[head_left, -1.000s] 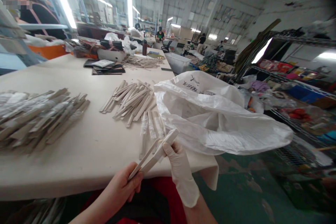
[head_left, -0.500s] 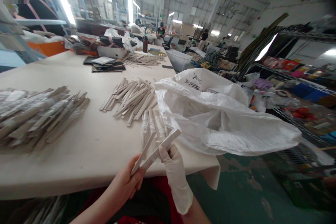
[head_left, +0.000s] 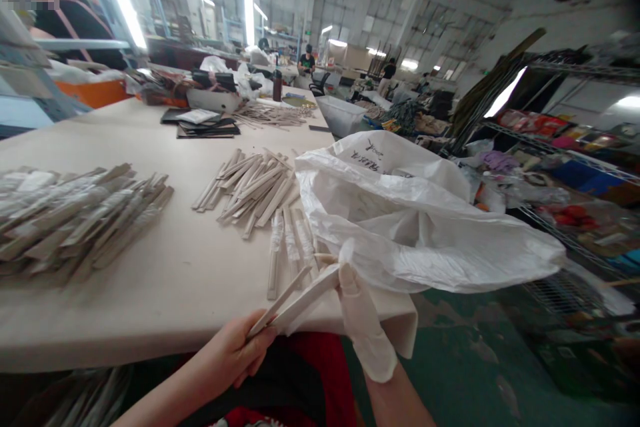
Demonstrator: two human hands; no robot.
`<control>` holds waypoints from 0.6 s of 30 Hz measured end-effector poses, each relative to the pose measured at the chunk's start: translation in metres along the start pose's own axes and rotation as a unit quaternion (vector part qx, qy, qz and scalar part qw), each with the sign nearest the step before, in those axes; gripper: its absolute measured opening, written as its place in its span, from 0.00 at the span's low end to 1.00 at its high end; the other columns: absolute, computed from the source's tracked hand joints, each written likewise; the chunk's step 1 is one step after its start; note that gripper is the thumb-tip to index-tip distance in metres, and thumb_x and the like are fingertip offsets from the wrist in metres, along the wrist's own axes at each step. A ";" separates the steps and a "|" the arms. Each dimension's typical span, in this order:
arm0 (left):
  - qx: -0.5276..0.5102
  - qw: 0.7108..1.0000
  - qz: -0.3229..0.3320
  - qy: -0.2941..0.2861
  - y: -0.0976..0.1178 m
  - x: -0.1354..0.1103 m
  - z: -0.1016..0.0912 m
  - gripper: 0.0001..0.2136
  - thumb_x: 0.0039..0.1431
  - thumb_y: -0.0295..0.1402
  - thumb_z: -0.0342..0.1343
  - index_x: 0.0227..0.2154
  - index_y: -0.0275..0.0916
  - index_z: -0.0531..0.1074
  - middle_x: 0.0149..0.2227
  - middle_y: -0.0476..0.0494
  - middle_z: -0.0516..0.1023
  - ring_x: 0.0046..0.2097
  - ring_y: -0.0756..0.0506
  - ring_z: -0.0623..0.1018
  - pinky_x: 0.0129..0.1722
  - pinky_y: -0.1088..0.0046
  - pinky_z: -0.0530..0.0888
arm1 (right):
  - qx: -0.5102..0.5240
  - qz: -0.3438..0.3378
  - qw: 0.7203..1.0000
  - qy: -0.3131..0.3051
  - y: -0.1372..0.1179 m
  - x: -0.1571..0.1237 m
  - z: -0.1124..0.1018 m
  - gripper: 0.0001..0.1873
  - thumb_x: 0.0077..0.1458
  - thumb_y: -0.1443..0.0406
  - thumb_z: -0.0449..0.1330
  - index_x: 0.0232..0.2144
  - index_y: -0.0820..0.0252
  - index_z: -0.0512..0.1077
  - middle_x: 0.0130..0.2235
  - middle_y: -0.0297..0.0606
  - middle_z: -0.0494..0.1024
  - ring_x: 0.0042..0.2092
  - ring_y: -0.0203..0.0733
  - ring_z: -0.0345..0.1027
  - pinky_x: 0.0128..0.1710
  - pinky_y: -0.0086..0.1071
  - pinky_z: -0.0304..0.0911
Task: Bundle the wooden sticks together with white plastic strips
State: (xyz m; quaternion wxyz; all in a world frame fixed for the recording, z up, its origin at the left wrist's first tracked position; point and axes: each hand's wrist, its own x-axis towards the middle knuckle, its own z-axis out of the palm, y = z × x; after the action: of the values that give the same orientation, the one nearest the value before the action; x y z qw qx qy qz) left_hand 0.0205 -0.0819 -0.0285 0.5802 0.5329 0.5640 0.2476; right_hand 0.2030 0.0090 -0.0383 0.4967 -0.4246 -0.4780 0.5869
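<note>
Bare-skinned, my left hand [head_left: 247, 350] is closed round the lower ends of two flat, pale strips, which spread apart like a narrow V. The thinner strip [head_left: 283, 300] lies to the left of the wider strip [head_left: 307, 298]. My right hand [head_left: 357, 307], in a whitish glove, pinches the far end of the wider strip, one finger showing behind it. Just beyond the hands, several strips with clear wrapping [head_left: 293, 247] lie on the table. A loose pile of pale strips [head_left: 255, 190] sits behind them.
A big white sack [head_left: 400, 233] with handwriting lies open at the right of the cloth-covered table [head_left: 200, 300]. A heap of wrapped strips [head_left: 80, 220] is at left. Dark flat pieces [head_left: 207, 127] and a bottle [head_left: 277, 83] stand further back. Loaded wire shelves [head_left: 575, 153] are at right.
My right hand has moved right and slightly up to the tip of the wider strip. Both strips now tilt lower. My left hand stays almost where it was.
</note>
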 end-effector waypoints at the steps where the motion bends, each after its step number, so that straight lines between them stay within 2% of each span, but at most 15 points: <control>1: 0.007 1.000 -0.003 0.001 0.000 -0.001 0.000 0.17 0.57 0.49 0.42 0.28 0.37 0.61 0.15 0.58 0.60 0.14 0.58 0.57 0.13 0.83 0.52 | 0.006 -0.011 0.999 0.041 -0.005 0.004 -0.001 0.19 0.49 0.52 0.56 0.35 0.59 0.75 0.31 0.35 0.74 0.33 0.38 0.64 0.37 0.32 0.59; 4: -0.008 1.000 -0.013 0.016 0.002 -0.004 0.002 0.19 0.56 0.49 0.43 0.36 0.37 0.62 0.15 0.59 0.60 0.13 0.57 0.56 0.12 0.83 0.50 | 0.028 -0.028 0.995 0.095 -0.016 0.009 0.003 0.15 0.47 0.58 0.60 0.37 0.57 0.74 0.33 0.34 0.75 0.35 0.37 0.65 0.39 0.31 0.59; 7: -0.033 0.999 -0.003 0.013 0.003 -0.007 0.004 0.24 0.55 0.50 0.43 0.46 0.35 0.58 0.14 0.60 0.59 0.13 0.57 0.54 0.12 0.83 0.49 | 0.040 -0.052 0.994 0.084 -0.020 0.005 0.008 0.22 0.47 0.61 0.60 0.47 0.56 0.67 0.33 0.33 0.76 0.35 0.37 0.66 0.43 0.33 0.58; 11: -0.045 0.999 0.014 0.004 -0.001 -0.007 0.005 0.29 0.55 0.51 0.43 0.52 0.34 0.53 0.14 0.60 0.60 0.13 0.57 0.55 0.12 0.83 0.50 | 0.067 -0.039 0.995 0.060 -0.021 0.002 0.008 0.28 0.49 0.62 0.59 0.53 0.57 0.59 0.37 0.36 0.78 0.44 0.40 0.66 0.49 0.37 0.55; 14: -0.047 0.998 0.017 0.026 -0.006 -0.003 0.007 0.28 0.55 0.49 0.44 0.53 0.36 0.53 0.14 0.60 0.60 0.13 0.56 0.56 0.11 0.83 0.51 | 0.132 0.000 0.990 0.051 -0.016 -0.001 0.010 0.24 0.47 0.60 0.61 0.48 0.55 0.64 0.40 0.37 0.77 0.44 0.41 0.67 0.44 0.35 0.60; 16: -0.048 0.998 0.021 0.046 -0.006 0.001 0.010 0.29 0.54 0.48 0.46 0.53 0.35 0.52 0.14 0.61 0.60 0.12 0.56 0.55 0.11 0.83 0.52 | 0.167 0.028 0.985 0.043 -0.006 -0.009 0.018 0.17 0.43 0.59 0.63 0.37 0.56 0.70 0.36 0.35 0.76 0.39 0.39 0.67 0.38 0.32 0.62; 18: -0.052 0.996 0.023 0.062 -0.006 0.003 0.013 0.29 0.53 0.47 0.47 0.53 0.35 0.51 0.13 0.62 0.60 0.12 0.56 0.55 0.11 0.83 0.52 | 0.173 0.055 0.983 0.037 0.010 -0.020 0.028 0.12 0.41 0.58 0.64 0.29 0.58 0.71 0.30 0.33 0.75 0.33 0.37 0.66 0.33 0.31 0.62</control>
State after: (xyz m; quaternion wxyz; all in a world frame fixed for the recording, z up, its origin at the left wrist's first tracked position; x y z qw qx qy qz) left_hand 0.0312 -0.0855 -0.0372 0.5652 0.4985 0.5730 0.3221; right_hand 0.1767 -0.0151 -0.0422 0.5476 -0.3792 -0.3261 0.6708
